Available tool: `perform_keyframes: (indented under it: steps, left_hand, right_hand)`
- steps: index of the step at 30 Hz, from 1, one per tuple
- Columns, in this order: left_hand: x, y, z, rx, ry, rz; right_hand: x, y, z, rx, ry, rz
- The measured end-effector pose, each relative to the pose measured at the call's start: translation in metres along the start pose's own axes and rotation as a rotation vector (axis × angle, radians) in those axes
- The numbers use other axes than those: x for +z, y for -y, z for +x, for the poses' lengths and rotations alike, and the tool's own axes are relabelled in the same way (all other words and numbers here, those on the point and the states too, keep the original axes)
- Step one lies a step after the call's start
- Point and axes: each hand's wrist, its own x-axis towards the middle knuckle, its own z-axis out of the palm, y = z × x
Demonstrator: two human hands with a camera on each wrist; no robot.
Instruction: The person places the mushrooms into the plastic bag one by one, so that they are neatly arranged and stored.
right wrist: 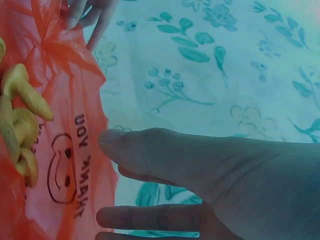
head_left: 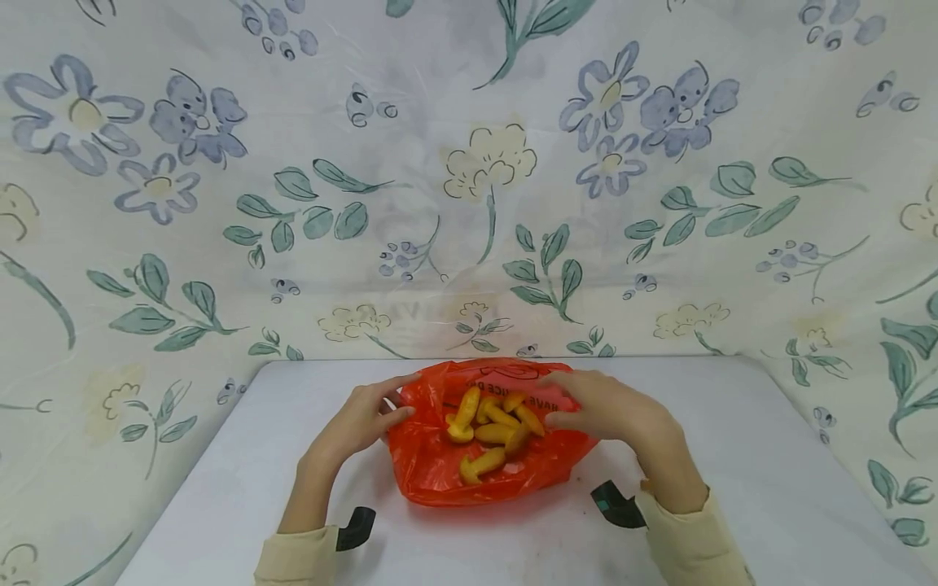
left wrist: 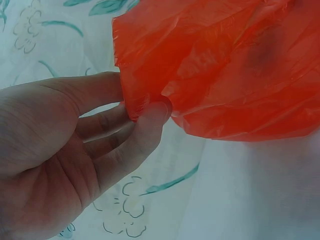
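Observation:
A red plastic bag [head_left: 432,480] lies spread on the table with its mouth facing up. Inside it sit several yellow-brown mushrooms [head_left: 495,433], stems and caps visible. At the bag's left side my left hand [head_left: 364,419] pinches its edge; in the left wrist view a fingertip [left wrist: 159,110] presses on the plastic while other fingers pass behind it. My right hand [head_left: 611,407] is at the bag's right rim, fingers extended. In the right wrist view, its thumb [right wrist: 145,150] overlaps the rim beside the printed words "THANK YOU"; whether it touches cannot be told.
The bag rests on a white table [head_left: 293,456], near its back edge. Behind stands a floral cloth [head_left: 440,244]. Dark wrist-worn devices [head_left: 357,529] stick out from both cream sleeves [head_left: 296,557] in front of the bag.

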Motion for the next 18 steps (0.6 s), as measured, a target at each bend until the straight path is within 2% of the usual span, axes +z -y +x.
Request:
perform_keyframes:
  steps: [9, 18]
  left_hand:
    - [0.0, -0.001, -0.001, -0.009, -0.003, 0.004]
    - [0.0, -0.001, -0.001, -0.007, 0.001, 0.011]
  right_hand:
    - [-0.006, -0.021, -0.022, 0.09, -0.047, -0.022]
    - [-0.005, -0.04, -0.034, 0.128, -0.09, -0.013]
